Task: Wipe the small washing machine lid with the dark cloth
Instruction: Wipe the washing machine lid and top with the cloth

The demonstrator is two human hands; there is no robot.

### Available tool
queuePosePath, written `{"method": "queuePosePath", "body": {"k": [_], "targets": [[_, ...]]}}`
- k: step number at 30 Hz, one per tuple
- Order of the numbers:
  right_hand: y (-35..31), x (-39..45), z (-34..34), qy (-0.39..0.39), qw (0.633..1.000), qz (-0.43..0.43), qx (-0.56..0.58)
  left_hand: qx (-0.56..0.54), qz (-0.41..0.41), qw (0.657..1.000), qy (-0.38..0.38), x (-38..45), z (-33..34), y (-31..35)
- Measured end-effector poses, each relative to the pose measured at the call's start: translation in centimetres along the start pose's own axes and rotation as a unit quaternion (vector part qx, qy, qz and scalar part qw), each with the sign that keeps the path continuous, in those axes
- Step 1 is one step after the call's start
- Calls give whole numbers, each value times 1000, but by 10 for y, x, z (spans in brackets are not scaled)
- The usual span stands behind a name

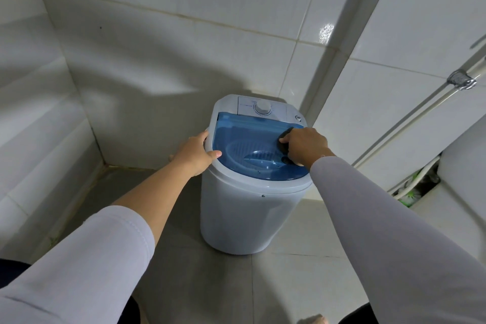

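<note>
washer (pixel 244 213): on floor in tiled corner, walls near behind and left. lid (pixel 244 139): blue, closed on top. cloth (pixel 285 134): bunched in right hand (pixel 305 144), pressed on lid's right part. left hand (pixel 196 152): clasps left rim, thumb over top. risk: hard strokes likely slide the light tub or knock the dial (pixel 263 107). room: open floor toward the person.

Washing machine body (pixel 247 216): white, plain. Lid (pixel 252 144): translucent blue, darker blue band along edge nearest dial; ribbed pale-blue tub visible through it. Dial (pixel 263 107) behind lid: white, on white panel. Cloth (pixel 285 137) on lid: black, no pattern visible. Sleeves (pixel 389 231): pale lilac-grey, plain. Wall tiles (pixel 157 34) behind machine: glossy white, grey grout lines. Floor (pixel 210 284) under machine: grey tile. Pipe (pixel 410 116) right of machine: white, silver clamp. Brush bristles (pixel 409 196) right of machine: green and white.
</note>
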State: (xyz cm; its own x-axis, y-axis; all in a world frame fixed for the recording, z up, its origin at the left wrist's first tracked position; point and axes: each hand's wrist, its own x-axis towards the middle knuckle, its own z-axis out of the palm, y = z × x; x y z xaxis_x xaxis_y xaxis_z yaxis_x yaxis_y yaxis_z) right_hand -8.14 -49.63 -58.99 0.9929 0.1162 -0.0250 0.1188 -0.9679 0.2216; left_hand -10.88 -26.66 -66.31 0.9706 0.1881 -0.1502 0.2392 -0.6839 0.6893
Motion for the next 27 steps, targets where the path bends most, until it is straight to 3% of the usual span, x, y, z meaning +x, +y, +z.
{"method": "queuePosePath", "body": {"k": [19, 22, 27], "targets": [[38, -13, -1, -18, 995, 89, 29, 22, -5, 1000, 18, -16, -2, 9], [28, -12, -18, 0, 998, 58, 26, 10, -10, 1000, 17, -20, -3, 10], [-22, -11, -45, 20, 996, -73, 51, -24, -5, 1000, 5, -29, -6, 11]]}}
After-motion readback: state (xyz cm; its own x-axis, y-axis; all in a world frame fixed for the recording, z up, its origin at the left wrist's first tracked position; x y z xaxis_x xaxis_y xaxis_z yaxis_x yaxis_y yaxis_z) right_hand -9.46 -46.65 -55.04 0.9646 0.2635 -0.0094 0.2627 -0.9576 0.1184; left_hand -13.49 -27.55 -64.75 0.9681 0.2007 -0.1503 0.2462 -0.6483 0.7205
